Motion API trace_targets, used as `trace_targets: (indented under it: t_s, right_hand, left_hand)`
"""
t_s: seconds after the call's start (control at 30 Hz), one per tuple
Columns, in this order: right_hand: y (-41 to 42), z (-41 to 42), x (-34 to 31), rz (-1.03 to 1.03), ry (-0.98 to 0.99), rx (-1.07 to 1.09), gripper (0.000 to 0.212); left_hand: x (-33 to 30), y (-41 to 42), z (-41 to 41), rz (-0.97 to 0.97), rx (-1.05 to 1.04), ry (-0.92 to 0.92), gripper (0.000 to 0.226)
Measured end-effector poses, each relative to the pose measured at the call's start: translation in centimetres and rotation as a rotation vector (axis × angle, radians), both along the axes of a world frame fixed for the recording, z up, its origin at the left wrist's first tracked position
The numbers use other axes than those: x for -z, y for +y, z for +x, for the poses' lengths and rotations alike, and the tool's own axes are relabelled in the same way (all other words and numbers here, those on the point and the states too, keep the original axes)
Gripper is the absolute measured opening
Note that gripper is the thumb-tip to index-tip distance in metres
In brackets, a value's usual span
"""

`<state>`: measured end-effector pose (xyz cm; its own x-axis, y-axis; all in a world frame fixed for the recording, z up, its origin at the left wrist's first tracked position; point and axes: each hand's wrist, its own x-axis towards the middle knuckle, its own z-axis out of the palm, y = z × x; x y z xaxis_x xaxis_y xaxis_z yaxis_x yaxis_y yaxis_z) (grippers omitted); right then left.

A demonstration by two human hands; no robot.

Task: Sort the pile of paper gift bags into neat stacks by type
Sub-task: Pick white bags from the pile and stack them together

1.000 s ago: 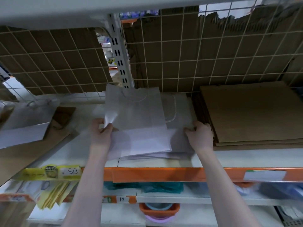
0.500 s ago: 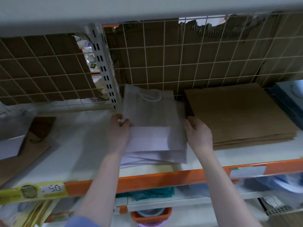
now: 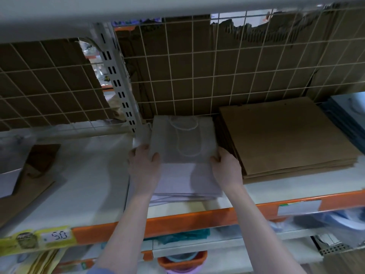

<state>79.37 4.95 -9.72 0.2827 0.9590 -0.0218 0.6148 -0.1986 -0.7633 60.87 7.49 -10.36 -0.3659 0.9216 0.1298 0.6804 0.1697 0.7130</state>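
Left hand [image 3: 143, 165] grips white bags [image 3: 183, 147] | right hand [image 3: 227, 167] grips opposite edge

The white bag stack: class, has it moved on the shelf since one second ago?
Yes. The white bag stack has been pushed back toward the wire grid and squared up beside the brown bag stack.
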Motion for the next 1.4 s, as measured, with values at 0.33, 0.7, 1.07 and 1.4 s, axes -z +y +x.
trace_targets:
  t_s: [0.33,0.7,1.07,1.4]
  right_hand:
    - [1.4,-1.0,-0.3,0.037,0.007,-0.126,0.037]
    - [1.8,-1.4,-0.1,0.022,-0.083,-0.242,0.049]
    - [-0.1,-5.4,-1.3,0.11,-0.49,-0.245,0.042]
    - [-0.4,-17.9,-1.5,0.108,-0.498,-0.426,0.035]
  left_hand:
    - [-0.4,0.2,-1.3,-0.14,0.039,-0.336,0.053]
    - [-0.1,0.5,-2.3,-0.077,0.097,-0.329,0.049]
    - [-2.1,-2.8,-6.0,-0.026,-0.049,0.34,0.044]
    - [-2.6,-7.3,-18.7,0.006,-0.195,0.399,0.039]
